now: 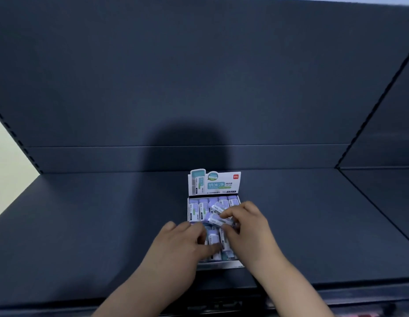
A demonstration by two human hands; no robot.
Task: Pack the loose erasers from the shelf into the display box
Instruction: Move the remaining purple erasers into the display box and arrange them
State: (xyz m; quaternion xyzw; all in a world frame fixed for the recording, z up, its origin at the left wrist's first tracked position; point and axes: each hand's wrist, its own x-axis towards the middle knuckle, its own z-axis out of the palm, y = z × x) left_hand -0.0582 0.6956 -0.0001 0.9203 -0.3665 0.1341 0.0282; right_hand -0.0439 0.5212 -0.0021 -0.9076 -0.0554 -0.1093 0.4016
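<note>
Resting on dark shelf (84, 225), display box (214, 185) holds erasers (202, 208); right hand (249, 227) pinches tilted eraser (216, 218); left hand (178, 245) hides front rows, grip indeterminable.

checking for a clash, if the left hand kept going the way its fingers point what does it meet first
The left hand would likely meet the erasers in the display box first, then the right hand; depth is unclear.
</note>
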